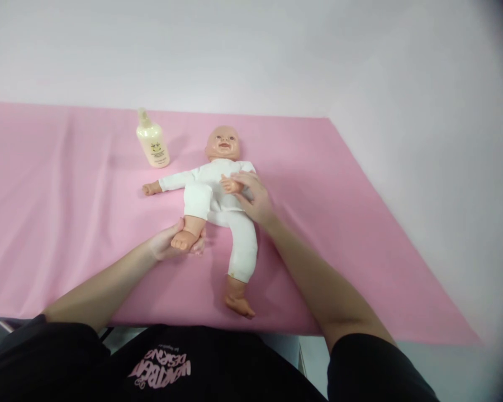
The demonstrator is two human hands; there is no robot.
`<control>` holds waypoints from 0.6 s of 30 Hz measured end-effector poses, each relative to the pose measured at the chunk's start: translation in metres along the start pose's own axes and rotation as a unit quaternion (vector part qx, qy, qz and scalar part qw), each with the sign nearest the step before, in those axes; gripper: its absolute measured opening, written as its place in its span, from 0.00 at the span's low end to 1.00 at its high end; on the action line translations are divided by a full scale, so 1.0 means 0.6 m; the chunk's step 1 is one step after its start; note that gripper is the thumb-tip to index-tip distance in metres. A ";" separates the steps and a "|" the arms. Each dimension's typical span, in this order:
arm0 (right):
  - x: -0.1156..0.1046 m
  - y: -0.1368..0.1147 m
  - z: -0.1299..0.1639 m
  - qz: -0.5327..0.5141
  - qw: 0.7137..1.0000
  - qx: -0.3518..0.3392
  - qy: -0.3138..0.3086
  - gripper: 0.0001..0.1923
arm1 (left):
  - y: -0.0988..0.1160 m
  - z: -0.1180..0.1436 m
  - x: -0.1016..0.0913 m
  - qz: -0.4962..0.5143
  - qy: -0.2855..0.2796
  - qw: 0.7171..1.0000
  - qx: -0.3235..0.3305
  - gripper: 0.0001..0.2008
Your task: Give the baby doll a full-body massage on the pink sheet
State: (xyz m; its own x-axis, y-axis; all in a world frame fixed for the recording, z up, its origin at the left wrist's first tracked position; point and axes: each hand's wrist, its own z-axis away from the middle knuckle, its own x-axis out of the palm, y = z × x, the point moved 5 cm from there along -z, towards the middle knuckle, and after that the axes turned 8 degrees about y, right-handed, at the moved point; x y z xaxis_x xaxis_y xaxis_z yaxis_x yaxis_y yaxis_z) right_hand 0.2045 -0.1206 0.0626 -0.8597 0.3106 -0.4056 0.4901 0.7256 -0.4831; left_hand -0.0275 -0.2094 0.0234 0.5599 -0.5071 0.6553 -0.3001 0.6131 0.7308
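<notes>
A baby doll (pixel 222 184) with a white cloth body lies on its back, its head toward the wall. My left hand (pixel 167 241) is wrapped round the ankle of the doll's leg on the left, which is lifted and bent at the knee. On the other side, my right hand (pixel 255 196) holds the doll's forearm, with the small plastic hand showing between my thumb and fingers over the doll's chest. The other doll arm stretches out to the left, and the other leg points down toward me.
A pale yellow pump bottle (pixel 154 142) stands left of the doll's head. Pink cloth (pixel 327 223) covers the table, with folds on the left. Its front edge runs close to my body, and a white wall (pixel 251 56) rises behind.
</notes>
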 end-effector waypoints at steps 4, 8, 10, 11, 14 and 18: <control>-0.037 0.043 -0.011 -0.084 0.974 0.118 0.173 0.27 | 0.000 0.018 0.021 -0.085 -0.111 0.989 -0.036 0.32; -0.072 0.105 -0.004 -0.186 0.899 0.247 0.310 0.30 | 0.001 0.030 0.042 -0.160 -0.175 0.964 -0.119 0.30; -0.078 0.147 0.015 -0.239 0.836 0.346 0.353 0.30 | -0.001 0.031 0.048 -0.197 -0.183 0.952 -0.146 0.28; -0.078 0.168 0.026 -0.261 0.800 0.394 0.370 0.29 | -0.003 0.031 0.048 -0.216 -0.181 0.947 -0.154 0.26; -0.067 0.214 0.056 -0.318 0.701 0.487 0.413 0.27 | -0.011 0.030 0.046 -0.253 -0.182 0.937 -0.158 0.24; -0.055 0.230 0.061 -0.347 0.682 0.492 0.415 0.29 | -0.013 0.029 0.042 -0.262 -0.171 0.936 -0.161 0.24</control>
State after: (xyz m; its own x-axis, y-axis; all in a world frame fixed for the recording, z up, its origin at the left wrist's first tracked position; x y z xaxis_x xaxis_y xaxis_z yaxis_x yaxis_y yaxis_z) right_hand 0.3058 -0.0530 -0.0195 -0.5185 0.6399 0.5672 -0.5680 0.2381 -0.7879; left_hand -0.0242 -0.2374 0.0374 0.2681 -0.9200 0.2860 0.2250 0.3484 0.9099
